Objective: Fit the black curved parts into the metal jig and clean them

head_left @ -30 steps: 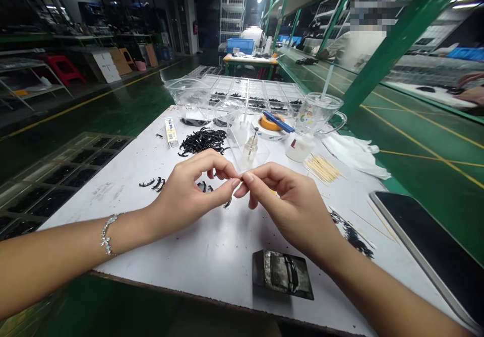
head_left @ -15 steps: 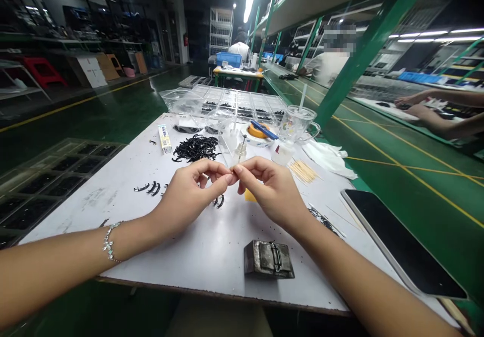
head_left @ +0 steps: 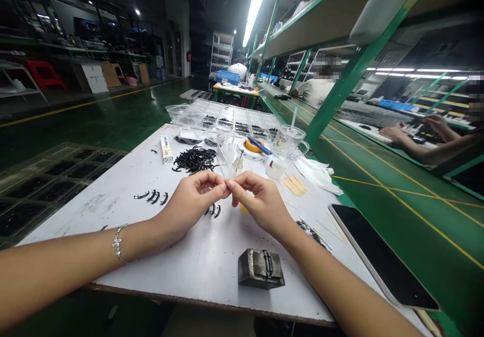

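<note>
My left hand (head_left: 191, 203) and my right hand (head_left: 260, 201) meet fingertip to fingertip above the white table (head_left: 212, 256). Both pinch one very small part between thumb and forefinger; the part itself is too small to make out. Under the hands lie a few curved black parts (head_left: 214, 210). A pile of the same black parts (head_left: 193, 159) sits farther back. A small metal block (head_left: 260, 268) with a black part on top stands near the front edge.
A phone (head_left: 380, 261) lies at the right. Toothpicks (head_left: 295, 185), a white cloth (head_left: 317, 173), a clear cup (head_left: 288, 141), a tape roll (head_left: 253, 148) and clear compartment trays (head_left: 236, 114) stand behind. Trays (head_left: 49, 186) sit lower left. Another person's arms (head_left: 419, 143) work at the right.
The camera has tilted up, so the table and hands sit lower and smaller in view. Both hands keep their pinch, fingertips together. Another person's arms came into view at the right.
</note>
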Available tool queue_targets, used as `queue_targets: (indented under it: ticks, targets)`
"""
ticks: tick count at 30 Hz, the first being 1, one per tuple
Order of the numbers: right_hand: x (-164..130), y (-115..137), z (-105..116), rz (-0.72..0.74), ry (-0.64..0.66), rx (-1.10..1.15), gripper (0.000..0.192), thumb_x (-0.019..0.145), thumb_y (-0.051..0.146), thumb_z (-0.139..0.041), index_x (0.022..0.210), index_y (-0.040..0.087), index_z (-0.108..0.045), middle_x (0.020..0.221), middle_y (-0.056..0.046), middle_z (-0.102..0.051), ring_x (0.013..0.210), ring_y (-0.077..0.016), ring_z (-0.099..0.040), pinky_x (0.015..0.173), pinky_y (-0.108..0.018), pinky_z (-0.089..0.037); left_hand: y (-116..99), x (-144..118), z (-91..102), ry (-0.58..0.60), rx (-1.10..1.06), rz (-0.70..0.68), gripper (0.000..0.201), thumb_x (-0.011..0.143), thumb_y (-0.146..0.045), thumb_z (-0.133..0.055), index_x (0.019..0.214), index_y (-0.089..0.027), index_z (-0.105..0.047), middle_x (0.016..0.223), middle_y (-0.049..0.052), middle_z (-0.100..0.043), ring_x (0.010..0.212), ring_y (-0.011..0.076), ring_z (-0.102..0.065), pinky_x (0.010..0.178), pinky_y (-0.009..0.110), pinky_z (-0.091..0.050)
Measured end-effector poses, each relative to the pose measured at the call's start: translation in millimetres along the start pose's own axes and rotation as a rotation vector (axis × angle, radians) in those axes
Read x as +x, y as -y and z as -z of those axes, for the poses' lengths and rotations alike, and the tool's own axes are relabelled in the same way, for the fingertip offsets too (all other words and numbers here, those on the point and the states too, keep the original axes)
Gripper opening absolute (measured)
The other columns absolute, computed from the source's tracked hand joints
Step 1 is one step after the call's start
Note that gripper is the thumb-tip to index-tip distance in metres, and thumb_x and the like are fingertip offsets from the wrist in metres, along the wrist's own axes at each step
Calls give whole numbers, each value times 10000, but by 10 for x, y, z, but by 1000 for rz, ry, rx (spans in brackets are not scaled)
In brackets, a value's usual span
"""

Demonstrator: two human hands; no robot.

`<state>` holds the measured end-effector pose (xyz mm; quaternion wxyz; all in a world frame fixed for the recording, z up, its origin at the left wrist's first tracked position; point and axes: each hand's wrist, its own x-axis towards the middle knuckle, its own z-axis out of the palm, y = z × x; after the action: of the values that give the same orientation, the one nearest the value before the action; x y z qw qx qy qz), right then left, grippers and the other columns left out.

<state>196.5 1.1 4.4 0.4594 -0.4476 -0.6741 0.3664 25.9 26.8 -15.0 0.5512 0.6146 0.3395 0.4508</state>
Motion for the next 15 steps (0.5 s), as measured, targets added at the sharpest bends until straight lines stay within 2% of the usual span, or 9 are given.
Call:
queue_targets:
  ticks: [3, 5, 7, 11, 15]
  targets:
    - [30, 48, 69, 3, 40, -39, 249, 915, 416, -660, 852, 182, -715, 829, -33, -758, 614, -107, -630, 641, -270, -517, -24, 25, 27, 5, 28, -11, 238, 823, -392, -707, 809, -170, -622, 758, -2, -611, 731, 139, -557, 661, 255, -443]
    - [57, 121, 184, 50, -1, -50, 243, 920, 422, -653, 924, 191, -728, 841, -26, -764, 600, -105, -631, 633, -273, -525, -46, 35, 55, 0, 62, -10, 210, 830, -370, -686, 823, -174, -614, 768, -14, -578, 693, 122, -499, 625, 241, -399]
    - [74, 236, 352, 120, -118, -56, 234, 925, 422, -651, 966, 207, -734, 825, -11, -764, 576, -102, -626, 626, -278, -532, -66, 42, 82, -6, 97, -6, 178, 836, -346, -668, 837, -178, -608, 786, -21, -555, 683, 114, -461, 622, 238, -373]
    - [24, 538, 732, 283, -392, -133, 148, 927, 361, -669, 922, 244, -759, 794, 12, -751, 583, -116, -631, 637, -299, -523, -67, 55, 118, 3, 160, 0, 169, 834, -346, -657, 848, -185, -607, 795, -28, -533, 663, 111, -403, 631, 252, -339]
    - [-142, 785, 969, 401, -537, -194, 120, 933, 317, -665, 901, 286, -777, 770, 4, -727, 617, -152, -623, 638, -342, -492, -36, 61, 136, 40, 217, 1, 172, 850, -366, -639, 848, -198, -603, 824, -19, -547, 705, 133, -428, 668, 274, -348]
